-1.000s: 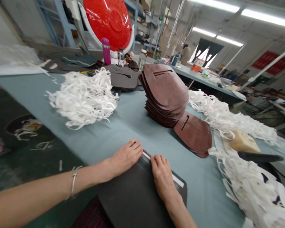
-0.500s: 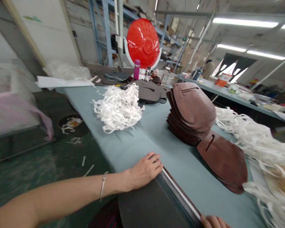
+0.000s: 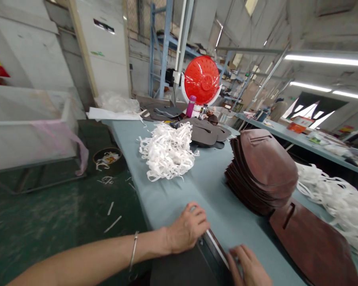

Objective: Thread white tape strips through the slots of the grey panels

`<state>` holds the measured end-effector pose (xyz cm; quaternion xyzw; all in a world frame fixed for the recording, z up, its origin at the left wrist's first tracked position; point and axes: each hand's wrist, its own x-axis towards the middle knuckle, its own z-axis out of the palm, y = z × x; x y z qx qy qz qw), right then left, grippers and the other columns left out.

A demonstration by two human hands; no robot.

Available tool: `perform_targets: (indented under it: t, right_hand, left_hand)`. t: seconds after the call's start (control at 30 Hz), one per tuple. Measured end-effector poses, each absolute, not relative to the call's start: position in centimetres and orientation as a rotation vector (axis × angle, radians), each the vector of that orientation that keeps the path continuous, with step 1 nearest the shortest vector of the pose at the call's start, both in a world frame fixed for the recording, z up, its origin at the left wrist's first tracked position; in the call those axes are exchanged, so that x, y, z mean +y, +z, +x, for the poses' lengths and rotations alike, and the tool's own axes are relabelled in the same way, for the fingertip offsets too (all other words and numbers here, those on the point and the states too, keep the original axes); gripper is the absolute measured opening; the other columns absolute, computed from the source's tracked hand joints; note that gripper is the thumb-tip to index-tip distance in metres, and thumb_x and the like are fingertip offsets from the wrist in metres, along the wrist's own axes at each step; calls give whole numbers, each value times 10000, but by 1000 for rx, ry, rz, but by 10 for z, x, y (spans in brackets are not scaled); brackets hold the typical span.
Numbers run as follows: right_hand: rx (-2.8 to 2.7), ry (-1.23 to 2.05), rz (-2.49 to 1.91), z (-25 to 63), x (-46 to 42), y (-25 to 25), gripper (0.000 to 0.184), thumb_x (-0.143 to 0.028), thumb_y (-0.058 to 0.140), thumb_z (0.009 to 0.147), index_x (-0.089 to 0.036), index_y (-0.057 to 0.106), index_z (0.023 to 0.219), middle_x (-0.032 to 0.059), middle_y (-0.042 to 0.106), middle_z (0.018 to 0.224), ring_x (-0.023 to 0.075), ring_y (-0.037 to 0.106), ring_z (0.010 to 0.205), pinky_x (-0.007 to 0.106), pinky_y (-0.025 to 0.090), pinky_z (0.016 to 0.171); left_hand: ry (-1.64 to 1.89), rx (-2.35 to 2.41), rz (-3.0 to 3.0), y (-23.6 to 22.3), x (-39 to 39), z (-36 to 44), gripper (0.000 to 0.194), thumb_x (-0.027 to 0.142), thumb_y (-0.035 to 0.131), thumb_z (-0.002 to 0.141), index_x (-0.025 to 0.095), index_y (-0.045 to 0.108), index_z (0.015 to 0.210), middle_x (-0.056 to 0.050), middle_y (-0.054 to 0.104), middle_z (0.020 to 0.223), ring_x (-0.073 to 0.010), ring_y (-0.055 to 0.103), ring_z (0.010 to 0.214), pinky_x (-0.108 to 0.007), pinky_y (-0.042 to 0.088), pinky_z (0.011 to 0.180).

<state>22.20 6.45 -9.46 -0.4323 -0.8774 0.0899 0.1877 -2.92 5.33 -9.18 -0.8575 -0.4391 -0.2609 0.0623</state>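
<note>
My left hand (image 3: 189, 228) is closed over the far end of a dark grey panel (image 3: 179, 268), its fingers curled round the edge. A white strip with a brown border (image 3: 216, 247) runs along that edge. Lower down the same edge, my right hand (image 3: 247, 265) is closed on the border, fingertips bent against it and slightly blurred. The panel's near part is cut off by the frame. To the right, a stack of brown leather-like pieces (image 3: 265, 159), the top one slotted, stands on the table. Another slotted brown piece (image 3: 313, 242) lies against it.
White strips (image 3: 168, 153) are heaped on the blue-grey table (image 3: 209, 186), with more strips (image 3: 331, 194) at the right. Dark cut pieces (image 3: 207, 133), a purple bottle (image 3: 191, 106) and a red round heater-like object (image 3: 201, 79) stand behind. A bin (image 3: 107, 159) sits on the floor.
My right hand has moved up along the edge, closer to my left hand. The view has turned left, so the table and stacks appear farther right and lower.
</note>
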Motion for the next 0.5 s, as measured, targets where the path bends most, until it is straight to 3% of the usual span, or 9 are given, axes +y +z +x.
perform_targets:
  t: [0.1,0.2,0.27,0.37,0.5]
  right_hand:
    - [-2110,882,-1301,152,87,-77,286,-439,451,897,-211,623,908,49,650,792,164,621,684,270,487,636]
    - [-1551,1514,-1227,73,117,-71,425,-571,524,806,-167,584,922,45,644,764,128,593,546,230,454,473]
    - [-1229,1771,-1188,28,138,-73,455,-585,590,738,-159,556,894,36,638,704,113,583,498,213,447,438]
    - [-1132,1841,-1162,-18,159,-78,390,-535,628,705,-163,531,768,8,595,582,88,535,431,186,415,394]
    - [-1154,1732,-1183,-18,153,-81,286,-398,666,668,-185,477,635,-62,494,447,41,391,348,148,270,340]
  left_hand:
    - [-999,-1760,-2160,-88,64,-59,306,110,415,862,202,574,1107,-79,615,1097,-225,468,1160,-438,294,1005]
    - [-1036,-2003,-1693,-84,75,-88,411,101,391,862,182,515,1245,-129,529,1292,-275,380,1286,-499,256,1049]
    - [-1008,-2067,-1530,-83,81,-101,460,97,403,849,171,477,1296,-154,475,1358,-308,340,1322,-541,241,1054]
    - [-924,-2069,-1547,-87,87,-106,480,132,444,850,219,466,1321,-142,432,1409,-334,290,1355,-569,241,1050]
    - [-834,-2120,-1582,-92,90,-104,403,143,432,866,258,548,1235,-117,444,1406,-333,282,1362,-587,228,1053]
